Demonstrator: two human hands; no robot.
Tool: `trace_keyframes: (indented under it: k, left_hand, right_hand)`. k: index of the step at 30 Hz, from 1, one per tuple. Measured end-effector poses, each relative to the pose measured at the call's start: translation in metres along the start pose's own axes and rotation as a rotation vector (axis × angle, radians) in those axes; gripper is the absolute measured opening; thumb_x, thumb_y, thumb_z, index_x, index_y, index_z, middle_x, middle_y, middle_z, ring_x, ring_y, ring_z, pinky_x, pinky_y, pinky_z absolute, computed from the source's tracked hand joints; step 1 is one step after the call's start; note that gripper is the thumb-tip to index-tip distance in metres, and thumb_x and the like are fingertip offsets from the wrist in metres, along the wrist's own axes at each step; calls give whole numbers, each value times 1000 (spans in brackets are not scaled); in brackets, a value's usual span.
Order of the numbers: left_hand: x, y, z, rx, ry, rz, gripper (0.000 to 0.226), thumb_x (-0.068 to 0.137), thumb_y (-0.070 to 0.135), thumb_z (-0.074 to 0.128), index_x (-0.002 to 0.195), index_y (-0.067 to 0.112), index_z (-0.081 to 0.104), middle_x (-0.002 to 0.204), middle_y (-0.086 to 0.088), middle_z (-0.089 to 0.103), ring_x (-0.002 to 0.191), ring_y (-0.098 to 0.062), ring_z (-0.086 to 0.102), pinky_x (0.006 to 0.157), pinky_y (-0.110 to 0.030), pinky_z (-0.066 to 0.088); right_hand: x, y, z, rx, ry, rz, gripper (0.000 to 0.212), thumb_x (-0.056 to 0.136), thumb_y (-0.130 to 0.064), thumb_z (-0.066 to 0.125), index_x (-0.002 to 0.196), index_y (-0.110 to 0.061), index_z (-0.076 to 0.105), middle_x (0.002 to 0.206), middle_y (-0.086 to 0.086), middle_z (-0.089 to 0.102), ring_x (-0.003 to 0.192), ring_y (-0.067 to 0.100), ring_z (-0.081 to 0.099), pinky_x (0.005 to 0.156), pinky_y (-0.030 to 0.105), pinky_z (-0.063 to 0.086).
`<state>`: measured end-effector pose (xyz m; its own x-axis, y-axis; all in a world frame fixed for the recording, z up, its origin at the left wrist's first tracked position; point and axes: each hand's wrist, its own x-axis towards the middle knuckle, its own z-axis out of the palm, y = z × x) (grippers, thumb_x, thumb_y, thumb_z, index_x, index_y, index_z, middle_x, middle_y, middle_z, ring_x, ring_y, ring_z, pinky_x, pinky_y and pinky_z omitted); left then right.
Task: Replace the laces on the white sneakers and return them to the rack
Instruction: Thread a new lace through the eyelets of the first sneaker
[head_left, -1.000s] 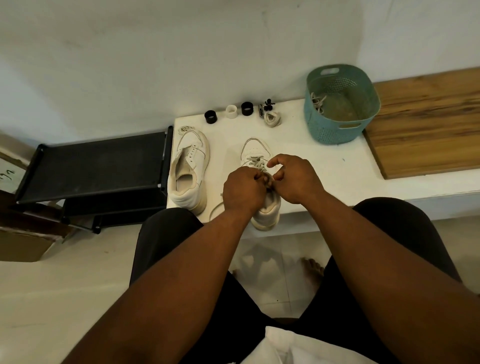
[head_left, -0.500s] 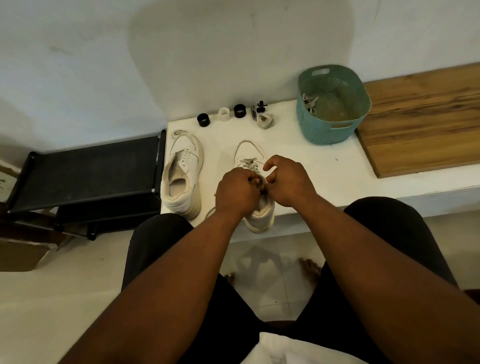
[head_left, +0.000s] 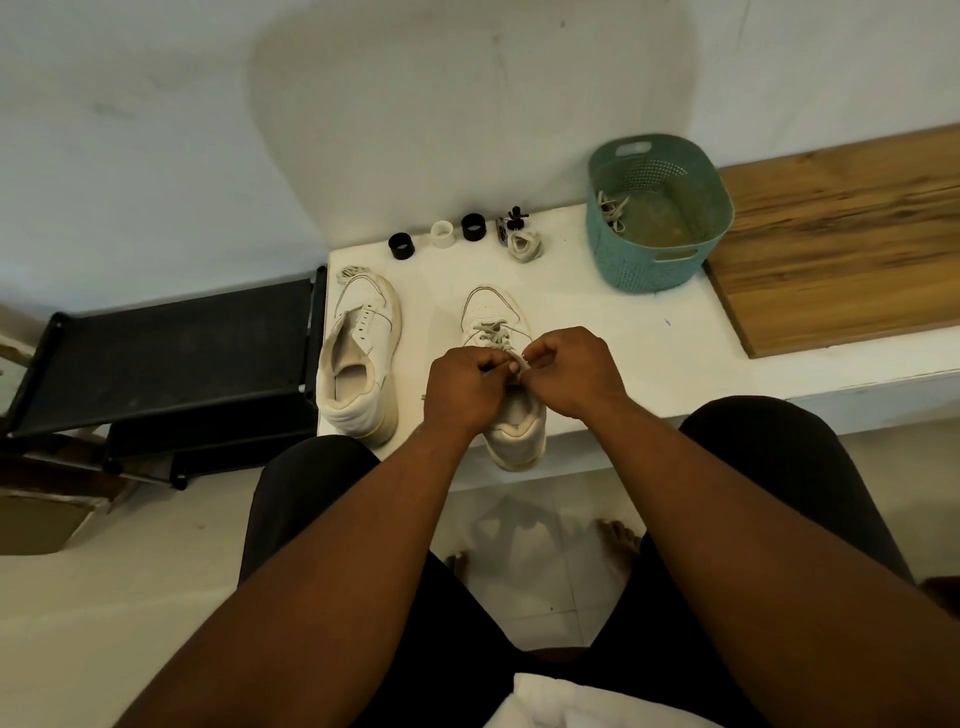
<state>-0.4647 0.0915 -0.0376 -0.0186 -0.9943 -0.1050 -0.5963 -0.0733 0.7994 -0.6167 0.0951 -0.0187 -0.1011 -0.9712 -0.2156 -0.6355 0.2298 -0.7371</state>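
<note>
Two white sneakers stand on a white ledge (head_left: 623, 332), toes pointing away from me. The right sneaker (head_left: 491, 314) has a pale lace (head_left: 491, 332) threaded over its front eyelets. My left hand (head_left: 465, 389) and my right hand (head_left: 574, 371) meet over its tongue, each pinching the lace with curled fingers. They hide the shoe's middle and upper eyelets. The left sneaker (head_left: 361, 358) stands apart with bare eyelets, and a loose lace bundle (head_left: 350, 273) lies at its toe.
A teal perforated basket (head_left: 657, 260) holding old laces stands at the back right beside a wooden board (head_left: 841, 244). Two black rings, a white ring (head_left: 443, 234) and a rolled lace (head_left: 524, 244) line the wall. A black shoe rack (head_left: 166, 358) sits left of the ledge.
My hands have stayed over the right sneaker, working the lace with small finger movements. The camera has shifted slightly, so everything sits a little differently in view.
</note>
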Motion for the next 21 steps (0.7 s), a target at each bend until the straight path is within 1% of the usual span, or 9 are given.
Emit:
trace_keyframes:
  k: [3,5,7,9,12,14,16,18,21]
  left_hand:
    - [-1,4,-1,-13,58,-20,7,88,27,77,90,24,83,90,8,78,86,-6,69,82,-27,54]
    - [2,4,-2,-1,58,-19,7,85,29,80,90,25,83,90,9,78,86,-8,70,84,-31,56]
    - [3,3,-4,25,33,9,7,82,30,82,88,26,82,89,9,78,87,-9,70,85,-37,57]
    - [2,2,-9,58,55,58,15,77,32,85,90,28,79,91,10,75,89,-10,67,85,-37,55]
    - [1,-4,-15,194,73,133,45,68,36,87,107,25,69,106,6,69,102,-17,61,95,-33,43]
    - [0,-8,-16,264,38,137,66,65,37,82,126,24,61,117,1,67,111,-23,60,103,-35,38]
    - [-1,-10,-17,256,4,109,83,66,34,83,142,24,51,128,-2,63,120,-26,55,109,-35,34]
    - [-1,-10,-18,222,-11,90,95,70,32,87,152,24,40,138,-4,58,129,-24,48,113,-33,28]
    - [1,-9,-17,187,-23,83,100,73,37,84,157,20,33,142,-8,56,131,-27,49,114,-37,32]
  right_hand:
    - [4,3,-2,115,14,49,8,82,-23,72,85,-24,80,88,-8,76,87,13,69,85,34,57]
    - [7,6,0,186,40,86,7,84,-23,72,83,-22,79,86,-7,75,86,15,70,87,39,58]
    - [8,6,6,179,33,84,9,89,-23,71,87,-17,77,89,-4,74,88,17,69,86,38,56]
    - [9,3,10,110,34,52,13,96,-22,63,91,-14,71,93,-2,70,91,19,64,82,34,51]
    - [12,0,6,209,219,152,18,102,-22,49,100,-13,64,100,1,63,95,20,58,82,31,43]
    - [18,2,-7,411,433,298,20,103,-24,45,104,-14,63,101,1,61,98,22,59,88,36,48]
    - [22,7,-21,568,554,416,19,103,-24,46,108,-16,63,104,0,60,102,22,60,94,38,51]
    - [24,12,-26,524,493,445,21,101,-22,49,116,-16,63,110,1,61,111,23,61,95,35,50]
    - [15,12,-14,311,220,367,44,98,-33,62,137,-14,56,140,6,57,129,24,53,103,30,41]
